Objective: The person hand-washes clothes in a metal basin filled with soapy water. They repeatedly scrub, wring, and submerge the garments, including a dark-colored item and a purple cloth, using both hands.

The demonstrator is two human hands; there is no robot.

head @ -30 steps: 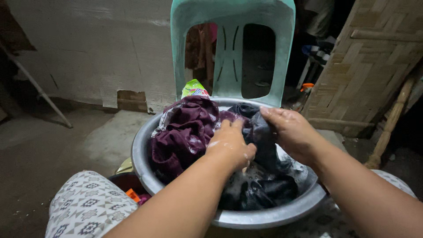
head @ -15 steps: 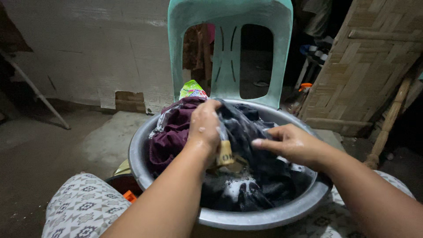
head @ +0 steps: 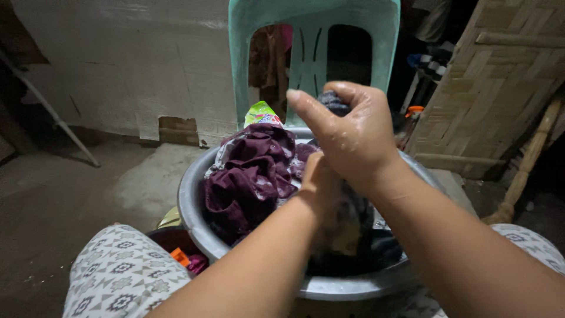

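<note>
A: What has changed at the metal basin [head: 194, 206] within the last second?

B: The right hand [head: 353, 138] has risen from the basin's rim level to well above it, fist closed around the top of a dark wet garment [head: 332, 103]. The left hand [head: 321, 188], which half a second ago was raised over the basin's far side, now sits lower, directly under the right, wrapped around the same garment.

A: What does that imply for the work?

B: Judged from the stacked grips, the cloth is pulled out of the suds into a vertical rope, a posture suited to wringing or rubbing rather than soaking.

A: How does the garment look?

B: Dark, navy or black, soaked and bunched. A knot of it shows above the right fist; below the left hand it runs down into the basin's near side, where more dark cloth lies in shadow. Its kind cannot be told.

A: What else lies about the basin?

B: A maroon cloth [head: 247, 176] is heaped inside, at its left. A bright sachet [head: 262, 115] peeks up just behind the far rim, with a teal plastic chair [head: 312, 59] behind that. The person's patterned knee [head: 123, 274] sits to the basin's lower left.
</note>
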